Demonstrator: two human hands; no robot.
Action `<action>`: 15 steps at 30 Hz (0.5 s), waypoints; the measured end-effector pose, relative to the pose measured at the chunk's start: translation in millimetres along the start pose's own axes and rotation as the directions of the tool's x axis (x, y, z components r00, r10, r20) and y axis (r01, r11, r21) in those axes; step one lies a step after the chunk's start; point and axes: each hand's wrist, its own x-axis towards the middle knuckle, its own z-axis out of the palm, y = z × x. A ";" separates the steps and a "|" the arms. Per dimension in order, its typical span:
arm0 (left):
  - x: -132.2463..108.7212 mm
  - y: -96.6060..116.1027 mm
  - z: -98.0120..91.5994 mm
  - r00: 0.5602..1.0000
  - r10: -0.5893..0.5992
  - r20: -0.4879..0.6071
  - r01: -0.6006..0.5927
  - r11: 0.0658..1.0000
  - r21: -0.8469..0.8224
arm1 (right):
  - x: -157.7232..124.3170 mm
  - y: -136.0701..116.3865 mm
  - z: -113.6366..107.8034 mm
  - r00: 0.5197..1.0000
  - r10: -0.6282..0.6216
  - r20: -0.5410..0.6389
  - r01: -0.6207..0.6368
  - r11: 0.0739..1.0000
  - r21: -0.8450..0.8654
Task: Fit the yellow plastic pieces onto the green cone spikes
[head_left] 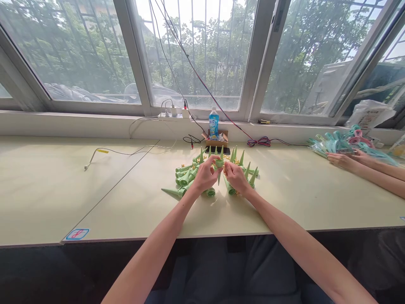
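My left hand (205,175) is closed around a light green plastic spike (219,163), its round cup end up and its point downward. My right hand (236,176) is curled shut right beside that spike, thumb and fingers pressed together. What its fingertips hold, if anything, is hidden. Around both hands lie many similar green spikes. Some stand point up behind the hands, like this upright spike (241,158), and others lie on their sides at the left, such as this lying spike (173,192). Small yellow pieces (254,172) are scattered among them.
Behind the spikes are a dark phone (217,150) and a cardboard box (223,136) with a blue-labelled bottle (214,123). Cables (259,141) and a power strip (174,116) lie near the window. At the right, another person's hands (343,160) touch teal and pink items (340,141).
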 end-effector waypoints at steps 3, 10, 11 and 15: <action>0.3 0.9 0.4 1.000 -0.020 -0.008 0.021 1.000 0.009 | 0.0 1.3 1.4 1.000 -0.021 -0.004 0.021 1.000 -0.004; 2.2 4.2 -2.8 0.991 -0.123 -0.059 0.123 0.992 -0.014 | -0.7 -1.2 2.0 1.000 -0.029 -0.003 0.029 0.999 -0.030; 2.4 4.1 -3.3 0.987 -0.147 -0.065 0.146 0.989 -0.021 | -0.9 -2.2 1.8 1.000 -0.027 0.000 0.027 0.999 -0.030; 3.1 3.0 -3.7 0.975 -0.218 -0.047 0.215 0.975 -0.063 | -1.6 -5.1 1.2 0.999 -0.030 0.013 0.031 0.999 -0.030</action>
